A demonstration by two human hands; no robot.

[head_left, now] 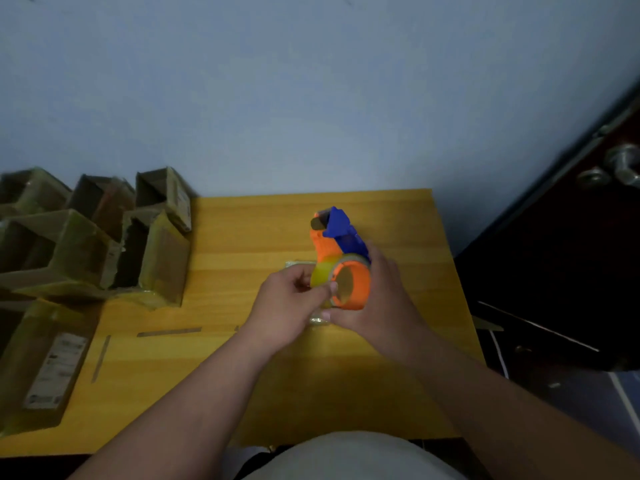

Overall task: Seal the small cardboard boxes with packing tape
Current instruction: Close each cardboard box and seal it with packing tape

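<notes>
An orange and blue tape dispenser [337, 233] hangs over the middle of the wooden table [221, 375], its blue cutter end pointing away from me. My right hand [377, 296] grips it from the right side, fingers wrapped round the roll holder. The yellowish tape roll [320, 273] sits on its orange hub. My left hand [289, 299] pinches the roll's edge with thumb and fingers. Several small cardboard boxes [69, 244] with open tops stand in a cluster at the left of the table. Another box [45, 368] with a white label lies at the near left.
Below my hands on the table, a small clear piece of tape [317, 320] is partly hidden. Two thin strips [169, 331] lie on the wood left of my forearm. A dark door [568, 271] with metal knobs stands to the right. A blue wall is behind the table.
</notes>
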